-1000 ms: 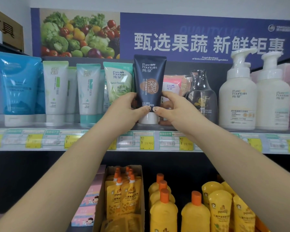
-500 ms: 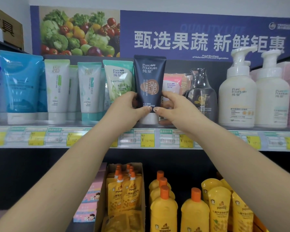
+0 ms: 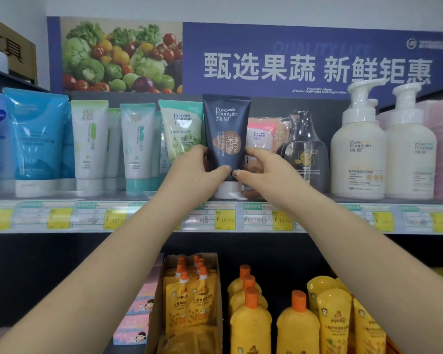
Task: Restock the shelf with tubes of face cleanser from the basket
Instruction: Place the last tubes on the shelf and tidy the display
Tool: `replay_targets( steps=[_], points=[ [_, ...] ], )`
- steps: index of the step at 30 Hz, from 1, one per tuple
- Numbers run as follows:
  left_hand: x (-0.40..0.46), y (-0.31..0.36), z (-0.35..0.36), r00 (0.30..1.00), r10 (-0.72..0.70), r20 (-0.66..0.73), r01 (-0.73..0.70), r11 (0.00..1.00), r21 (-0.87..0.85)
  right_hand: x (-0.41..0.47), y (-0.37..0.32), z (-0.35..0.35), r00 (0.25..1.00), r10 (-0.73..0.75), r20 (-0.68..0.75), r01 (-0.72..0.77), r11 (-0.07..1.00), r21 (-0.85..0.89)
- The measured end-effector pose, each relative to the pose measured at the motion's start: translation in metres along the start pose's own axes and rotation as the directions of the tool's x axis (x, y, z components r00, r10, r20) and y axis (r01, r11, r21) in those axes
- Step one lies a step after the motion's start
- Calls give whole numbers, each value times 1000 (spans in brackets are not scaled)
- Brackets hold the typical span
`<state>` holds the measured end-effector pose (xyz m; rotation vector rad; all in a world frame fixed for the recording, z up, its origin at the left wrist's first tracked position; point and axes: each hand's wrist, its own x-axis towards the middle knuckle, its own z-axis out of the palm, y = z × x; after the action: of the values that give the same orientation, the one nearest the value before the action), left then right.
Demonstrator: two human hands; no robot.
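A dark navy cleanser tube (image 3: 225, 123) with a white cap stands upright, cap down, on the upper shelf (image 3: 317, 200). My left hand (image 3: 189, 172) grips its left side and my right hand (image 3: 264, 169) grips its right side, thumbs meeting across the front. Left of it stands a green cleanser tube (image 3: 180, 131), partly hidden by my left hand. Further left are white-and-green tubes (image 3: 90, 146) and a big blue tube (image 3: 35, 136). The basket is out of view.
Right of the navy tube are pink packets (image 3: 262, 134), a dark clear bottle (image 3: 303, 152) and two white pump bottles (image 3: 358, 154). Price tags (image 3: 223, 219) line the shelf edge. The lower shelf holds yellow pouches (image 3: 189, 300) and yellow bottles (image 3: 251, 320).
Both hands stay on the navy tube at the same spot on the shelf. Only the view shifts slightly.
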<state>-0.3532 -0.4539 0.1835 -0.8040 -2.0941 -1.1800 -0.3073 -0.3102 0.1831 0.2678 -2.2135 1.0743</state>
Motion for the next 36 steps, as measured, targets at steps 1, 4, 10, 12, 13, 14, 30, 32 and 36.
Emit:
replay_targets(
  steps=[1,4,10,12,13,14,30,32,36],
  points=[
    [0,0,0,1000,0,-9,0,1000,9,0,-1,-1,1000,1,-3,-1,1000,-13],
    [-2,1,2,999,7,-33,-6,999,34,-3,-4,-3,1000,3,-8,-4,997,-81],
    [-11,3,7,995,31,-95,-28,999,42,-9,-11,-3,1000,-4,-20,2,993,-116],
    [-16,2,10,992,63,-108,-59,997,39,-12,-13,-3,998,-23,-64,18,997,-77],
    [-20,3,11,991,82,-108,-76,995,59,-15,-14,-3,995,-33,-91,28,998,-49],
    [-24,4,11,988,109,-109,-99,991,92,-18,-15,-2,992,-51,-114,49,998,-26],
    [-133,-27,13,943,333,12,-316,886,340,-130,15,49,960,-273,-61,231,896,-379],
    [-154,-39,18,946,322,37,-313,879,360,-149,25,62,970,-242,-23,216,902,-373],
    [-203,-69,37,944,320,77,-325,870,370,-193,53,93,978,-205,38,204,903,-379]
  ],
)
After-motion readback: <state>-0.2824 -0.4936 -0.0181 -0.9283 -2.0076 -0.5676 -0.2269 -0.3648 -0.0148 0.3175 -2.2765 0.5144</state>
